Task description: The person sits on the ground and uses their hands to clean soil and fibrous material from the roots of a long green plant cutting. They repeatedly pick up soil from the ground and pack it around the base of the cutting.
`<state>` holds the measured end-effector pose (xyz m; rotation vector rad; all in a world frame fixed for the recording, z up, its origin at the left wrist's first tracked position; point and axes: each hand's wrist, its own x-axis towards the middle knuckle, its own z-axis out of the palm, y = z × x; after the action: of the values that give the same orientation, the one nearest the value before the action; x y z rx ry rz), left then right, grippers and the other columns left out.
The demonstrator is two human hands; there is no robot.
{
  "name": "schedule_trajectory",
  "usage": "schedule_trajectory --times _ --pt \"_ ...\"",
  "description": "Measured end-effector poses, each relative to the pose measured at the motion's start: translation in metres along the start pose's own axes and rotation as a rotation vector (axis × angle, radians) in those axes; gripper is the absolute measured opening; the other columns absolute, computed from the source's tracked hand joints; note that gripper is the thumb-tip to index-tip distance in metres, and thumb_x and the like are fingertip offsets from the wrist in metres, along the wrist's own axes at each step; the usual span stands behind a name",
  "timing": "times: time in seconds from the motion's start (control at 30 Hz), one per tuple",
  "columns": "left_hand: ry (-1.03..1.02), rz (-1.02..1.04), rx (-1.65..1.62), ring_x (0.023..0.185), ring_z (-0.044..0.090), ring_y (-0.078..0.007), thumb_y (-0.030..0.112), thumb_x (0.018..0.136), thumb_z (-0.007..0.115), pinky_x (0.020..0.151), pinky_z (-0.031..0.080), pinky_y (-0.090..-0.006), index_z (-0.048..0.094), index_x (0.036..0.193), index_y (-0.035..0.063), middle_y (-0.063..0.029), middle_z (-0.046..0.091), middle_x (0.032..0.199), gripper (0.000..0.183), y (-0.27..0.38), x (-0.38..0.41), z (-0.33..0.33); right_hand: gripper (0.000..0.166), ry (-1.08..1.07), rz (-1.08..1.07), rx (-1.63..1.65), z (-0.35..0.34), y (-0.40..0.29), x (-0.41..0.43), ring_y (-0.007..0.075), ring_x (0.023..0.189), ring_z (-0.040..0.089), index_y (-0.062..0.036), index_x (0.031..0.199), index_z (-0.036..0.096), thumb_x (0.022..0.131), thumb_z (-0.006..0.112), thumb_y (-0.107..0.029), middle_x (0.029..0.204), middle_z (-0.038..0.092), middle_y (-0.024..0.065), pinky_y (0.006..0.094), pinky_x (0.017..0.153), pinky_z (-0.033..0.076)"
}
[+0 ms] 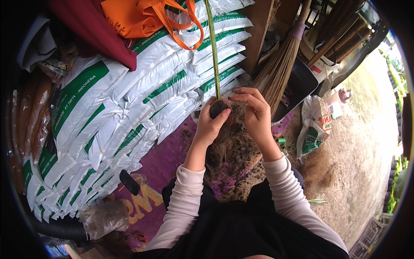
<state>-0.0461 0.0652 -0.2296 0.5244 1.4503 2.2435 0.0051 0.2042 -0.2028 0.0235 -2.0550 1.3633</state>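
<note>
My left hand [210, 124] is closed around a dark, round ball of soil or fibre [218, 109]. A long green stem [213, 48] rises from the top of this ball toward the upper edge of the view. Just right of the ball, my right hand [257, 113] is raised with its fingers partly bent, and nothing shows in it. Its fingertips come close to the ball; whether they hold a fine thread cannot be told. Beneath both hands lies a heap of brown fibre and dark soil [223, 152]. A green thread spool [281, 140] lies on the ground beside my right wrist.
White and green plastic sacks [158, 77] are stacked at left, with an orange bag [136, 19] on top. A stick broom [281, 68] and black dustpan [299, 84] stand at upper right. Red-handled scissors [139, 237] and a black phone-like object [129, 182] are at lower left.
</note>
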Motion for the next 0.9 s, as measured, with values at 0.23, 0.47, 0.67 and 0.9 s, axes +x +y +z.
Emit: schedule_trajectory --times 0.23,0.47,0.67,0.9 --pt "0.0 0.072 0.181 0.073 0.054 -0.005 0.006 0.08 0.067 0.064 0.045 -0.0204 0.055 0.093 0.0043 0.0013 0.059 0.084 0.018 0.005 -0.002 -0.001 0.036 -0.005 -0.102 -0.177 0.002 -0.001 -0.004 0.025 0.098 0.056 -0.0128 0.087 0.073 0.071 0.052 0.012 0.104 0.062 0.0054 0.0354 0.085 0.043" --pt "0.106 0.107 0.36 0.068 0.052 -0.0042 0.004 0.076 0.066 0.06 0.043 -0.021 0.053 0.09 0.0029 0.001 0.057 0.074 0.019 0.01 -0.01 0.003 0.034 -0.083 -0.171 -0.262 0.01 -0.007 -0.009 0.0251 0.103 0.053 -0.0154 0.087 0.073 0.065 0.06 0.007 0.108 0.061 0.0026 0.0374 0.089 0.038" --pt "0.182 0.238 0.469 0.066 0.054 -0.0056 0.005 0.075 0.067 0.06 0.045 -0.0232 0.054 0.086 0.0018 -0.0007 0.058 0.07 0.018 0.01 -0.008 -0.002 0.039 -0.119 -0.222 -0.294 0.013 -0.017 -0.009 0.0254 0.103 0.052 -0.0176 0.095 0.071 0.065 0.061 0.006 0.112 0.059 0.0037 0.0382 0.09 0.035" --pt "0.265 0.332 0.553 0.064 0.06 -0.0145 0.008 0.073 0.069 0.061 0.048 -0.0275 0.054 0.088 0.0007 -0.0075 0.06 0.07 0.022 0.006 -0.003 -0.004 0.054 -0.082 -0.326 -0.426 0.028 -0.012 -0.014 0.0264 0.11 0.049 -0.0269 0.102 0.069 0.06 0.062 0.005 0.12 0.054 0.0036 0.0412 0.092 0.033"
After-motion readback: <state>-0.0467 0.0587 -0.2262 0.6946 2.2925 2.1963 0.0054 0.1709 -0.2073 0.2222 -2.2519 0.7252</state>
